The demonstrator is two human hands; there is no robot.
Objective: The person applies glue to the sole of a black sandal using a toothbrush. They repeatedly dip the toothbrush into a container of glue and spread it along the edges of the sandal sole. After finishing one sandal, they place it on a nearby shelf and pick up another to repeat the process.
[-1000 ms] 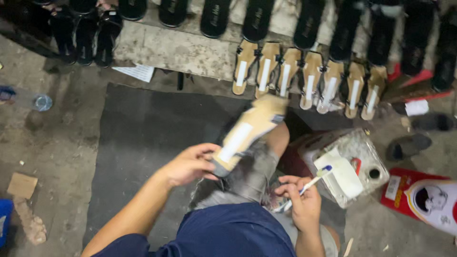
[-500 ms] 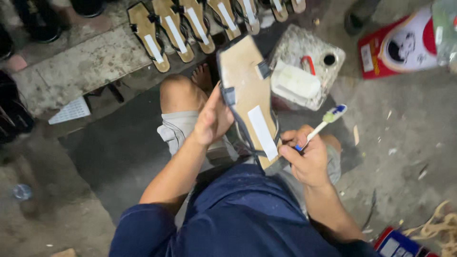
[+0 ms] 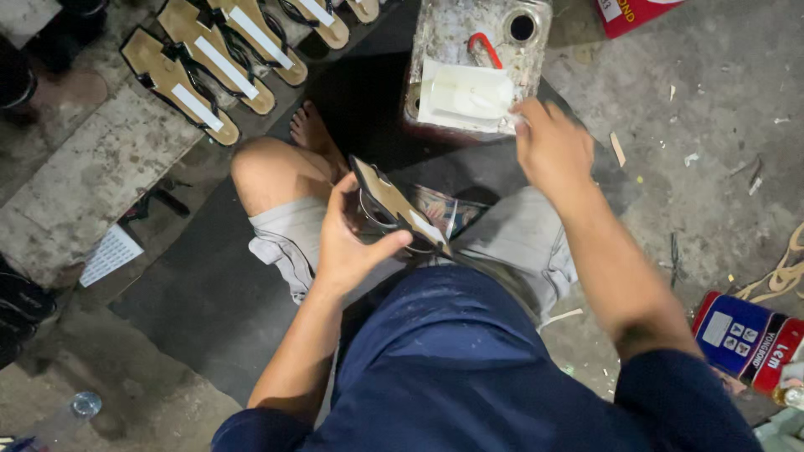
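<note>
My left hand (image 3: 352, 243) grips a tan sandal sole (image 3: 394, 205) with black straps, held edge-on over my lap. My right hand (image 3: 553, 151) reaches forward with closed fingers to the edge of a white tub (image 3: 465, 92). The tub sits on top of a dirty metal can (image 3: 444, 33). The small brush that this hand held a moment ago is hidden behind it. My bare knee and foot lie to the left of the can.
A row of tan sandals (image 3: 218, 59) with white strips lies on a concrete slab (image 3: 75, 184) at top left. I sit on a dark mat (image 3: 201, 293). A red and blue can (image 3: 745, 339) lies at the right, a plastic bottle (image 3: 75, 410) at bottom left.
My left hand has lowered the sole and turned it edge-on. My right hand has moved forward from beside the sole to the white tub. The view has tilted down.
</note>
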